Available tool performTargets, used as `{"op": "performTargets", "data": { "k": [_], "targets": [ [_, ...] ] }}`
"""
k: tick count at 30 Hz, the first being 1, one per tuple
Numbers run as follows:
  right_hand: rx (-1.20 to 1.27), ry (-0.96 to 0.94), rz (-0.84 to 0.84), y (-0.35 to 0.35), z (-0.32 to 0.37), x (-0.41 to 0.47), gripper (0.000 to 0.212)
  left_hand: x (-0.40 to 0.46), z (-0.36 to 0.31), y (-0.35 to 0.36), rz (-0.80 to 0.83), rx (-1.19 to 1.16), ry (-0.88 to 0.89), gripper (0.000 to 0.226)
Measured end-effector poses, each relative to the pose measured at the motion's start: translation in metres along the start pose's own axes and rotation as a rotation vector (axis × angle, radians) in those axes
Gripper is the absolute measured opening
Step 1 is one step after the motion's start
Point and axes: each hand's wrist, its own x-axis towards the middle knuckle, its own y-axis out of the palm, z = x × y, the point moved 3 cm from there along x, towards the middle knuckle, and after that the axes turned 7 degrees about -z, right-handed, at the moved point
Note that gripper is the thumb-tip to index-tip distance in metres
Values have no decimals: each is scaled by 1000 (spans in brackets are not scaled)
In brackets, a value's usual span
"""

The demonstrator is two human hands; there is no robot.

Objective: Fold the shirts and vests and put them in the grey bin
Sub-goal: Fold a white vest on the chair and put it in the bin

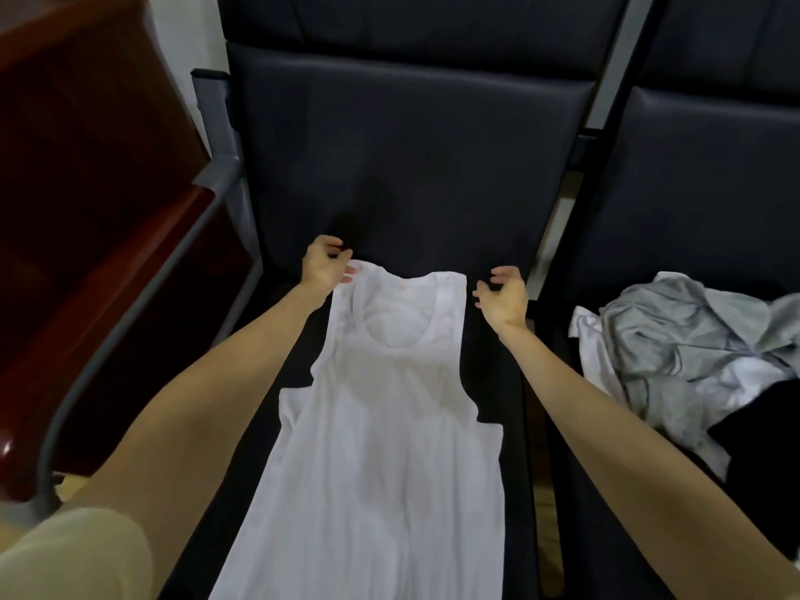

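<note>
A white vest (pixel 381 426) lies flat and lengthwise on the dark seat (pixel 411 166), neckline pointing away from me. My left hand (pixel 322 264) is at the vest's left shoulder strap, its fingertips touching the strap's end. My right hand (pixel 504 298) hovers just right of the right strap, fingers loosely curled and spread, holding nothing. The grey bin is not in view.
A heap of grey, white and black garments (pixel 692 352) lies on the neighbouring seat at the right. A dark red wooden cabinet (pixel 86 210) and a grey metal armrest frame (pixel 173 262) stand at the left. Seat backs rise behind.
</note>
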Motion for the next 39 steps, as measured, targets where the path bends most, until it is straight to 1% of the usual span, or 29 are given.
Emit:
{"op": "performTargets", "data": {
  "k": [1, 3, 6, 8, 10, 13, 16, 18, 20, 22, 24, 27, 30, 35, 39],
  "targets": [
    [-41, -26, 17, -6, -7, -8, 25, -9, 8, -6, -8, 14, 7, 31],
    [-111, -26, 70, -23, -25, -29, 20, -28, 33, -24, -9, 84, 30, 28],
    [-186, -10, 188, -45, -49, -67, 10, -56, 69, -59, -25, 317, 112, 18],
    [-230, -26, 227, -58, -61, -92, 5, -79, 86, -82, -48, 421, 104, 17],
    [-254, -5, 240, -71, -73, -116, 8, -101, 98, -99, -41, 483, 94, 16],
    [-310, 37, 266, -82, -88, -146, 15, -128, 110, -109, 35, 518, 75, 13],
    [-339, -8, 321, -81, -92, -160, 17, -137, 119, -109, 155, 532, 103, 12],
    [-341, -7, 346, -78, -87, -166, 19, -137, 124, -109, 174, 557, 127, 10],
    [-366, 4, 323, -76, -83, -171, 20, -139, 125, -107, 151, 589, 154, 6],
    [-366, -5, 307, -77, -81, -173, 28, -141, 121, -105, 124, 585, 154, 6],
    [-311, 3, 289, -83, -82, -169, 30, -139, 117, -110, 56, 506, 79, 8],
    [-175, 51, 215, -98, -85, -161, 22, -127, 123, -130, -92, 352, -50, 9],
    [-135, 60, 150, -108, -85, -153, 19, -118, 127, -146, -163, 336, -113, 16],
    [-206, -41, 43, -112, -77, -133, 13, -97, 121, -160, -199, 421, -46, 14],
    [-244, -113, 46, -100, -64, -110, 13, -77, 108, -153, -212, 444, -37, 14]
  ]
}}
